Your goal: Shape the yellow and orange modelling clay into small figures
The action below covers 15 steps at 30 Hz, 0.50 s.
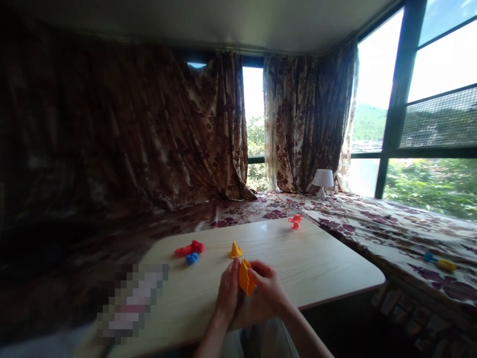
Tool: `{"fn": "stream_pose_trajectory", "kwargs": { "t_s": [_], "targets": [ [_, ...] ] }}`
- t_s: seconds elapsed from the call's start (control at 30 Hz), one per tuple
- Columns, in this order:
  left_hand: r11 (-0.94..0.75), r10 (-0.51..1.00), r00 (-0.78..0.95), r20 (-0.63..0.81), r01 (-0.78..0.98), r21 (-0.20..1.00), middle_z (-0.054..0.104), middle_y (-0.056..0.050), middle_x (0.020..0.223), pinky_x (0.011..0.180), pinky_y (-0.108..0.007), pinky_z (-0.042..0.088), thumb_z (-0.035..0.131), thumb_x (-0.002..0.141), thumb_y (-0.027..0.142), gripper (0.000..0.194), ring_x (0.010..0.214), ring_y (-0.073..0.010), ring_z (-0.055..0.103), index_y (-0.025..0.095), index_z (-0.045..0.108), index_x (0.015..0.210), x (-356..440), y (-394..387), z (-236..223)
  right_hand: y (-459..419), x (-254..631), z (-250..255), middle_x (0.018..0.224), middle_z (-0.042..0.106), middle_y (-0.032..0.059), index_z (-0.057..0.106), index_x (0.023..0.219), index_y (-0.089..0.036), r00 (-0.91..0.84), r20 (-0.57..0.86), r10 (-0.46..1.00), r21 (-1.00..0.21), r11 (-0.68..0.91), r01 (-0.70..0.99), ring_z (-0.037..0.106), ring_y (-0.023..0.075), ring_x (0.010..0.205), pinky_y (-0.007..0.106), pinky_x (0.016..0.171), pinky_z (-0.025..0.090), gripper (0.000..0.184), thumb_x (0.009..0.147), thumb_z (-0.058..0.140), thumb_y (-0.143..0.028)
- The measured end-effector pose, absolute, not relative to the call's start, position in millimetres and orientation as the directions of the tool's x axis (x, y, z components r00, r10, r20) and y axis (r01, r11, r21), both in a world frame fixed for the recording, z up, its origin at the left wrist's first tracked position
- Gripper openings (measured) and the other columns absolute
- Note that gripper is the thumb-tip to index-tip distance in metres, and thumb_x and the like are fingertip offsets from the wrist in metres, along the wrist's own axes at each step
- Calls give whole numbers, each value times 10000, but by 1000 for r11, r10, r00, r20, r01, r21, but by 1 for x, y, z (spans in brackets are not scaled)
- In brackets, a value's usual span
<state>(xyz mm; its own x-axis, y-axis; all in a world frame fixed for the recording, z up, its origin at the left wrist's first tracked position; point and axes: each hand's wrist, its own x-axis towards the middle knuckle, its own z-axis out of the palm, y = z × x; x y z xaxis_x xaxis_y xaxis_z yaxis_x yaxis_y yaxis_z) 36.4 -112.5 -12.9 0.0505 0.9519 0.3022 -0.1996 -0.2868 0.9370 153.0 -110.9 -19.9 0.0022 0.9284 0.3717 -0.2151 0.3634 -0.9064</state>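
Note:
Between my two hands, just above the near side of the table, is an orange-yellow piece (246,278) with a wavy edge; it looks like soft plastic or modelling clay, and I cannot make out its kind. My left hand (228,288) grips its left side, fingers closed. From the right, my right hand (266,281) pinches it between thumb and fingers. Right behind my hands stands a yellow cone-shaped piece (234,250) with a wide base. Farther left lie a red piece (190,248) and a small blue piece (191,258), close together.
A pale wooden table (328,263) spans the middle. Near its far right corner stands a coral-red piece (295,222). A blurred-out object covers the table's left front. On the floral-covered ledge are a white lamp (322,179) and a blue-and-yellow item (443,262). Patterned curtains (208,134) hang behind.

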Motion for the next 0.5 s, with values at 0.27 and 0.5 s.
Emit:
{"fn": "stream_pose_trajectory", "kwargs": {
  "t_s": [0.27,0.5],
  "targets": [
    [-195,973,82,216,-214,957,692,-56,730,660,-257,423,555,754,498,402,740,-197,596,133,705,826,37,-118,-5,-119,155,-6,770,600,29,723,765,-196,-21,445,895,-884,436,-165,568,172,762,255,656,473,210,713,670,-393],
    [-153,973,98,207,-393,907,664,-31,709,621,-254,416,577,738,494,382,662,-165,567,140,683,837,37,-117,-5,-120,157,-8,888,605,45,697,871,-202,-66,513,856,-858,508,-81,592,183,836,267,691,491,191,795,591,-342]
  ]
}}
